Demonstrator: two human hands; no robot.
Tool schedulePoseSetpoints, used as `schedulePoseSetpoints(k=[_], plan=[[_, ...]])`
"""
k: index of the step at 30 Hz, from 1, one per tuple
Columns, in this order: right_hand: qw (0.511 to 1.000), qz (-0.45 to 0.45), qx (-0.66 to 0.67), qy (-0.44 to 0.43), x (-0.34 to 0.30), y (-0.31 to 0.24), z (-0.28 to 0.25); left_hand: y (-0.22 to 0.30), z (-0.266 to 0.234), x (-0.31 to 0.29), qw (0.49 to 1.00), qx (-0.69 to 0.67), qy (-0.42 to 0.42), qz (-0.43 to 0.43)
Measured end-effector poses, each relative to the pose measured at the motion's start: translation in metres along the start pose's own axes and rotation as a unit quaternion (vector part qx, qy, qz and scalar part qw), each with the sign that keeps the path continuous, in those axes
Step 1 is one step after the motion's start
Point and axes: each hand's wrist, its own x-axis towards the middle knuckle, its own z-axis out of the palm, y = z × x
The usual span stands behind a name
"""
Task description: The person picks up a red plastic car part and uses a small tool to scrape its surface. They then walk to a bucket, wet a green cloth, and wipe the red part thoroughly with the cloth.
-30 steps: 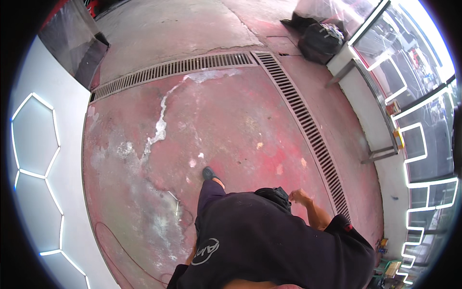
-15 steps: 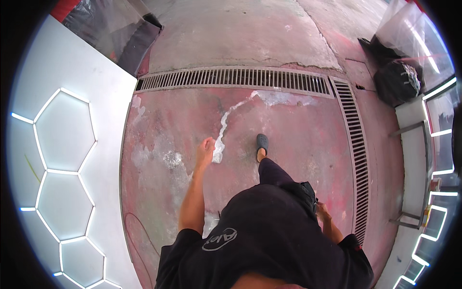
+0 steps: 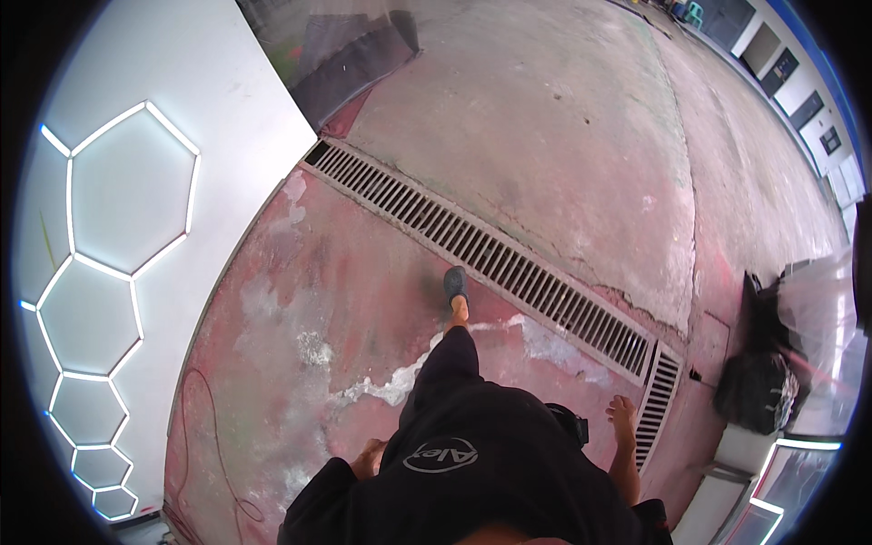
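My left hand [image 3: 371, 459] hangs low beside my dark shirt [image 3: 518, 445]. Its fingers are partly hidden and too small to make out, and nothing is seen in it. On the other side, my right hand [image 3: 622, 418] swings out ahead of the body, above the floor near the corner of the drain grate [image 3: 481, 243]. Its fingers are loosely bent and apart, holding nothing. A dark pouch-like item [image 3: 568, 422] sits at my waist, apart from the right hand. One foot in a dark clog [image 3: 456, 285] is stepping forward on the stained reddish floor [image 3: 272, 263].
A white wall with glowing hexagon light strips [image 3: 134, 274] runs along the left. Thin reddish cable [image 3: 214, 413] lies beside it. Clear plastic sheeting [image 3: 822, 304] and a black bag [image 3: 758, 391] stand at the right. Beyond the grate, concrete floor [image 3: 545, 109] stretches toward distant doorways [image 3: 779, 73].
The view has turned right and moved closer to the grate. My left hand has swung back to my side; my right hand has come forward. More of the far yard shows.
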Motion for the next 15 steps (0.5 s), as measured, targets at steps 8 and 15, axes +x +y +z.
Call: schedulePoseSetpoints(k=[8,15], plan=[[0.973,-0.004,-0.179,-0.146,0.132,-0.217,0.092,0.474,-0.078,0.094,0.953,0.119,0.100,0.259],[0.981,0.114,-0.069,-0.142,0.256,-0.329,0.160,0.967,-0.179,-0.020,0.863,-0.006,0.098,0.495]])
